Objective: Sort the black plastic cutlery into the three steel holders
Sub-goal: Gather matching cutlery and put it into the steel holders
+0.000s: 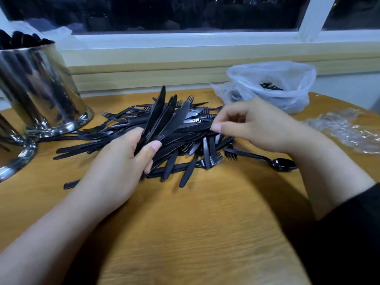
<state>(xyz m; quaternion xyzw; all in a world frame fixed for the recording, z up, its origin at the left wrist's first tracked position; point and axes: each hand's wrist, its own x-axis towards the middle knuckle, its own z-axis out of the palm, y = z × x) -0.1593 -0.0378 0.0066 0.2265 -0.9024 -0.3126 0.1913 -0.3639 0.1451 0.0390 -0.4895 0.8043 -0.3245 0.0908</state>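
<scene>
A heap of black plastic cutlery point(191, 140), forks and knives mixed, lies mid-table. My left hand point(121, 161) grips a fan of several black knives point(162, 114), blades pointing up and away. My right hand point(253, 124) hovers over the heap's right side with curled fingers, fingertips at the cutlery; whether it pinches a piece I cannot tell. A lone black spoon point(281, 163) lies right of the heap. One steel holder point(39, 87) with black cutlery in it stands at the far left. A second steel holder point(12, 155) shows only its base at the left edge.
A clear plastic bag point(273, 83) with some cutlery inside sits at the back right. Crumpled clear wrap point(345, 128) lies at the right edge. The wooden table point(195, 223) ends at a window sill and wall behind.
</scene>
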